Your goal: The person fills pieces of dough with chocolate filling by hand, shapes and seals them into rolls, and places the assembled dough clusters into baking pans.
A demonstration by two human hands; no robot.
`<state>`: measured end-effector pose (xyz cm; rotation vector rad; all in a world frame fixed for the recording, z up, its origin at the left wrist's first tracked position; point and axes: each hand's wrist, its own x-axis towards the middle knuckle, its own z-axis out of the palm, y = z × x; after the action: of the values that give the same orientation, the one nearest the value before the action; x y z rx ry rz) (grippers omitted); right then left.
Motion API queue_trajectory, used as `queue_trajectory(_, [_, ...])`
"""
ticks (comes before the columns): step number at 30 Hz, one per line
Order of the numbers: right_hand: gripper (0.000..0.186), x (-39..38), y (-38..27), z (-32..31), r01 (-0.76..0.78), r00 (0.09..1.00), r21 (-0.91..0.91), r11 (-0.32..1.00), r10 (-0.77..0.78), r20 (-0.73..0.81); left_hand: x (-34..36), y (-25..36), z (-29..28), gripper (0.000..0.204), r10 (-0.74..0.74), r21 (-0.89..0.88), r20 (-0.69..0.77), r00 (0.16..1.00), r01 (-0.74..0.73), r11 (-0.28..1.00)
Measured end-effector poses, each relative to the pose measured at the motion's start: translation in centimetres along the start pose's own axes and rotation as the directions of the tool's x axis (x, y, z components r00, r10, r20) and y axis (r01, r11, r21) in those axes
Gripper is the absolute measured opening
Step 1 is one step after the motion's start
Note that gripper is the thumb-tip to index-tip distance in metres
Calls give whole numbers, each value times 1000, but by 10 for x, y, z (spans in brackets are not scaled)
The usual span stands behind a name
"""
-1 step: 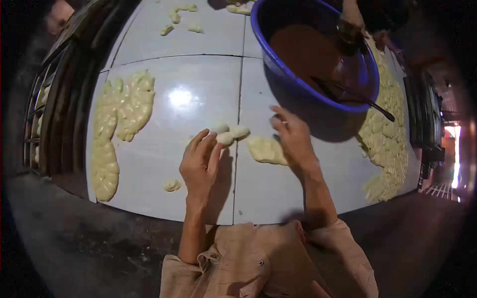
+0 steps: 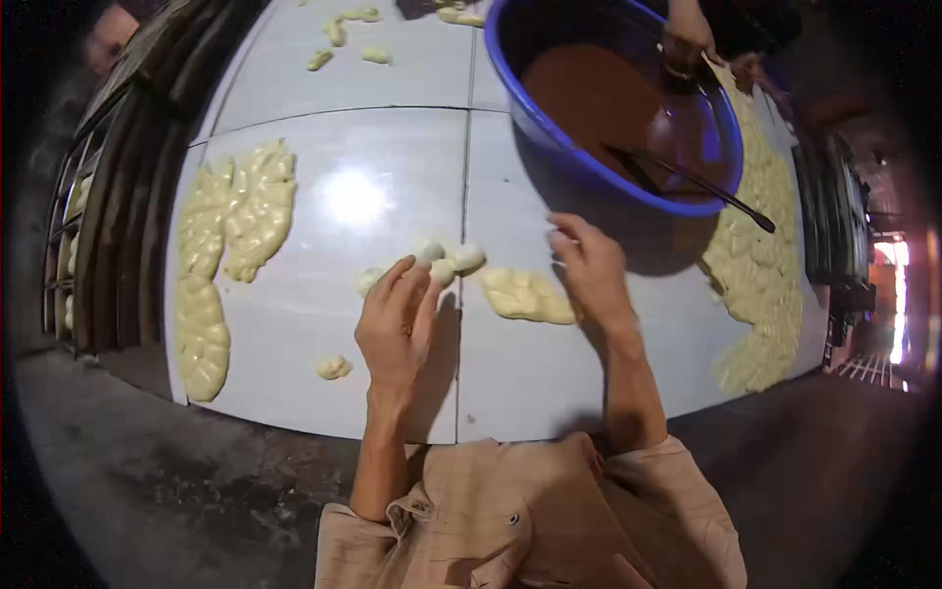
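Your right hand (image 2: 594, 270) edges right, baring more of pale dough slab (image 2: 520, 295); slab's right end likely easier to reach now. Right grip loose, nothing seen in it. Slab lies on tabletop (image 2: 530, 383). Your left hand (image 2: 397, 319), grip relaxed, fingers half-curled beside small dough balls (image 2: 470, 257); contact you cannot tell. Balls lie just left of slab.

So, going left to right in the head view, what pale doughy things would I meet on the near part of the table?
Broad glossy patch, small lump, cluster of little rounded pieces, flat piece, wide bumpy patch.
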<state>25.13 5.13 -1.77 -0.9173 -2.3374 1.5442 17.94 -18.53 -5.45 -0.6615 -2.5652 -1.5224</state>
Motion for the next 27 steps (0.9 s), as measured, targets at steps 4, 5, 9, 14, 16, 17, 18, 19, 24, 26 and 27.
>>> queue_trajectory(4, [43,-34,29,-53,13,987,-248,969,28,160,-1,23,24,29,206,5,256,944,-214,977])
queue_trajectory(5, [47,-45,41,-57,155,972,-372,915,-73,224,-1,25,33,35,272,22,326,906,-295,955])
queue_trajectory(9, [49,-63,67,-39,323,946,-534,782,-289,148,1,39,62,56,362,32,539,761,-448,893])
queue_trajectory(14, [26,-61,72,-31,420,907,-454,786,-378,185,-2,38,81,62,356,104,589,725,-505,857])
queue_trajectory(16, [31,-68,66,-47,231,959,-398,888,-139,247,-7,35,81,60,307,99,522,796,-414,905])
queue_trajectory(17, [37,-68,55,-50,165,971,-354,920,-88,223,-11,31,79,52,274,119,521,809,-387,914])
queue_trajectory(18, [44,-68,47,-52,98,978,-309,946,-35,204,-15,29,75,52,270,128,520,810,-387,913])
queue_trajectory(19, [44,-65,49,-51,99,979,-308,946,-36,202,-20,32,73,46,278,116,467,839,-370,922])
queue_trajectory(24, [54,-40,51,-31,374,926,-520,768,-284,247,-31,35,63,37,244,86,403,882,-302,949])
queue_trajectory(26, [44,-35,54,-23,451,892,-534,715,-351,284,-30,32,59,37,255,61,367,895,-296,953])
queue_trajectory(27, [39,-31,54,-22,496,867,-495,714,-374,330,-28,28,58,36,290,63,340,895,-330,942])
